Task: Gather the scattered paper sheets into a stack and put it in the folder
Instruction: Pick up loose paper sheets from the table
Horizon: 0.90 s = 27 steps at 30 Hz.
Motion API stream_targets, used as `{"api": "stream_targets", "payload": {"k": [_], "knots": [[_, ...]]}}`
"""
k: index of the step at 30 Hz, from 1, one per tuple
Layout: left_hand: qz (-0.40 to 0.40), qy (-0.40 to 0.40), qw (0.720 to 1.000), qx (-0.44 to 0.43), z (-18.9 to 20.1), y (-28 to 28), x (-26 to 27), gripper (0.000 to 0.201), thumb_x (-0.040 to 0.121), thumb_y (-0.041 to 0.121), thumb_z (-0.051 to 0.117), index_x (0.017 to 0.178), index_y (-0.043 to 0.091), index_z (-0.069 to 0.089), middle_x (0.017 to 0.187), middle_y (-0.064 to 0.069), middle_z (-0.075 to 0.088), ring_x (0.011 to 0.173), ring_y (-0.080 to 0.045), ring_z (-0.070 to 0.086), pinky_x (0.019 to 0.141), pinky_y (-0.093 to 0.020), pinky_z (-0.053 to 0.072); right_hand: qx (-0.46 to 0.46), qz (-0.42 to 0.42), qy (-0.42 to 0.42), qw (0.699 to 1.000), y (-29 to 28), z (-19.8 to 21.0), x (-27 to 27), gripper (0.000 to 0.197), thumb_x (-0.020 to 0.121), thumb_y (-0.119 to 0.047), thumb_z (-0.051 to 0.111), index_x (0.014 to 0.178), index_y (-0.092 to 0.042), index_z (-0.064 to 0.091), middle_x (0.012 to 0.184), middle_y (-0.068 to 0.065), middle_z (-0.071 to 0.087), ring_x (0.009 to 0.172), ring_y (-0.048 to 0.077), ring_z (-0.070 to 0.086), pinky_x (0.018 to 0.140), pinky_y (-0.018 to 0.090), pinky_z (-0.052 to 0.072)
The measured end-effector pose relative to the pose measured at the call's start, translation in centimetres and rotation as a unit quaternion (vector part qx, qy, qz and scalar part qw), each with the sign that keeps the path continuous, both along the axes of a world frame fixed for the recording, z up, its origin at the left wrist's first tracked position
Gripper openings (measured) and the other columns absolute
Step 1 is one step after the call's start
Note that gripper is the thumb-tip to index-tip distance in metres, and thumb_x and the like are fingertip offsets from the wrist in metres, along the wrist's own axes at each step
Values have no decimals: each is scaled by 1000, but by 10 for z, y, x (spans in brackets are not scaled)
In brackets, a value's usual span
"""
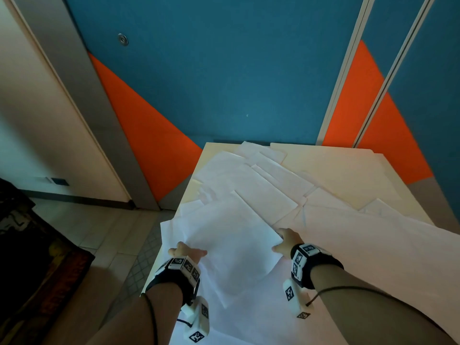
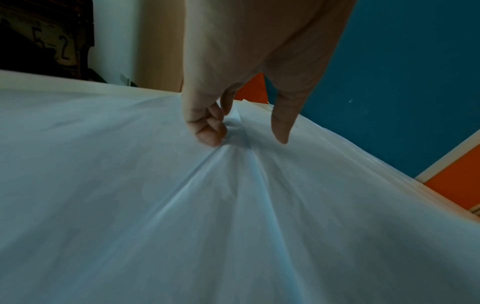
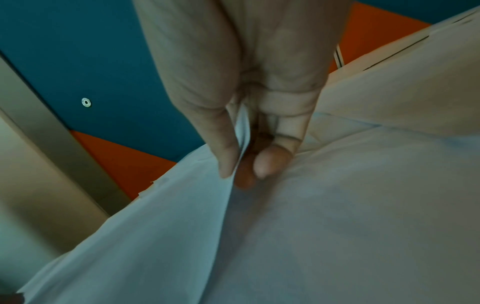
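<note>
Several white paper sheets (image 1: 261, 185) lie scattered and overlapping across a cream table (image 1: 191, 195). A cream folder (image 1: 343, 170) lies flat at the back right; its edge also shows in the right wrist view (image 3: 415, 72). Near me, a loose bundle of sheets (image 1: 231, 245) is held from both sides. My left hand (image 1: 186, 252) grips its left edge, curled fingers (image 2: 207, 131) bunching the paper (image 2: 233, 205) into a crease toward the thumb. My right hand (image 1: 286, 241) pinches the right edge, the paper (image 3: 241, 131) caught between thumb and fingers (image 3: 270, 162).
A large pale sheet (image 1: 373, 245) covers the near right of the table under my right forearm. The table's left edge drops to a tiled floor (image 1: 104, 232), with a dark object (image 1: 29, 245) at far left. A blue and orange wall (image 1: 224, 83) stands behind the table.
</note>
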<state>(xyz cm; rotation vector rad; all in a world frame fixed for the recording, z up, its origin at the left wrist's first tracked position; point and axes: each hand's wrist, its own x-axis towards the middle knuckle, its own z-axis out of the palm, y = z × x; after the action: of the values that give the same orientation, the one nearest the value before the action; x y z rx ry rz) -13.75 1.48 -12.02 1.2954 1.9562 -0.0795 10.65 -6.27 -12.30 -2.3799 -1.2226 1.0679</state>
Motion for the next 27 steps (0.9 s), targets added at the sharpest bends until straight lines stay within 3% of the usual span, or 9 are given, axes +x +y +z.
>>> {"api": "stream_targets", "payload": {"k": [2, 4, 7, 14, 17, 19, 22, 24, 27], "knots": [[-3, -6, 1000, 0, -2, 3, -5, 68, 85, 40, 61, 139, 9, 32, 138, -14, 33, 124, -31, 42, 103, -36, 35, 7, -21, 37, 999, 2, 1, -3, 31, 84, -5, 60, 115, 0, 61, 97, 10, 65, 85, 29, 64, 73, 34, 58], [10, -27, 1000, 8, -4, 6, -7, 67, 84, 46, 59, 137, 9, 38, 135, -15, 38, 121, -31, 45, 102, -37, 36, 23, -43, 73, 996, 3, 2, -4, 21, 85, 0, 53, 103, 1, 65, 86, 9, 63, 64, 26, 62, 51, 25, 56], [29, -57, 998, 26, -14, 16, -11, 77, 83, 63, 49, 130, 3, 50, 130, -19, 51, 117, -33, 50, 99, -39, 38, 64, -67, 134, 987, 1, 9, -4, 17, 86, 3, 49, 80, -6, 62, 68, 3, 56, 52, 20, 55, 40, 20, 47], [103, -215, 968, 74, -13, 27, -16, 94, 78, 68, 52, 121, -16, 52, 121, -33, 57, 111, -43, 57, 94, -46, 45, 143, -133, 263, 945, -5, 19, -2, 17, 91, 3, 51, 86, -8, 64, 72, 10, 58, 54, 22, 50, 46, 25, 41], [165, -390, 902, 79, -10, 28, -14, 55, 77, 53, 65, 89, 0, 64, 77, -10, 67, 79, -28, 62, 74, -35, 50, 162, -147, 299, 929, -5, 23, -4, 20, 92, 2, 51, 107, -6, 61, 93, 13, 60, 73, 25, 56, 48, 25, 45], [193, -494, 846, 53, -14, 34, -12, 49, 75, 42, 74, 109, 8, 65, 101, -6, 70, 97, -29, 65, 89, -44, 52, 166, -152, 311, 924, -5, 26, -5, 22, 92, 2, 50, 111, -6, 59, 101, 14, 60, 81, 27, 56, 46, 24, 48], [162, -495, 853, 28, -14, 38, -5, 78, 55, 50, 86, 120, 12, 62, 120, -10, 66, 105, -30, 65, 98, -47, 47, 170, -149, 327, 917, -8, 30, -6, 22, 93, 2, 49, 112, -5, 57, 103, 13, 59, 88, 29, 56, 45, 22, 50], [151, -457, 875, 52, 0, 33, 1, 61, 69, 39, 81, 114, 3, 61, 113, -13, 65, 99, -27, 62, 93, -36, 47, 166, -134, 331, 919, -12, 32, -3, 19, 93, 0, 49, 110, -7, 57, 100, 11, 59, 87, 26, 57, 48, 23, 52], [149, -396, 900, 107, 6, 33, 5, 42, 80, 26, 72, 109, 0, 57, 107, -14, 63, 100, -28, 59, 95, -36, 45, 141, -91, 291, 942, -17, 39, 7, 14, 92, -10, 56, 105, -10, 59, 96, 7, 57, 82, 17, 56, 58, 23, 52]]}}
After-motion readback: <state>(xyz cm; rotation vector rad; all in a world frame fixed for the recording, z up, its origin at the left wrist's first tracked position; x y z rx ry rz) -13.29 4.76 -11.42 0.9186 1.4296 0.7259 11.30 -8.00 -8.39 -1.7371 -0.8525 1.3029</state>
